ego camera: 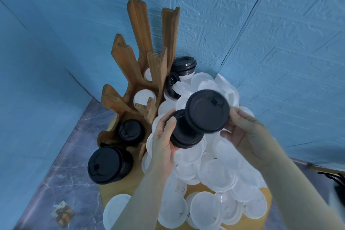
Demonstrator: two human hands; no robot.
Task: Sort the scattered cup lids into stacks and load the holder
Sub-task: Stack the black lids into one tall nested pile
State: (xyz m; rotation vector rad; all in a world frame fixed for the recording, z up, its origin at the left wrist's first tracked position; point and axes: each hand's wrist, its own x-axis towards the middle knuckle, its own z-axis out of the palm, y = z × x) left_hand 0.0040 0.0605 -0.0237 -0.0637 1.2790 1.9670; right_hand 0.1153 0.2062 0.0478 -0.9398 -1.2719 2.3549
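My left hand (165, 136) grips a short stack of black lids (183, 133) above the pile. My right hand (242, 130) holds a single large black lid (208, 111) by its rim, tilted, just above and touching that stack. Below both hands lies a heap of white lids (220, 172). The wooden holder (141, 73) stands at the left, with white lids (143, 97) in its upper slots and a black lid stack (130, 131) in a lower slot. A larger black lid stack (108, 164) stands at its foot.
More black lids (183, 65) sit behind the heap by the blue wall (261, 33). Everything rests on a round wooden tray (194, 188) on a grey marbled counter (61, 164). A small printed card (62, 213) lies near the counter's front left.
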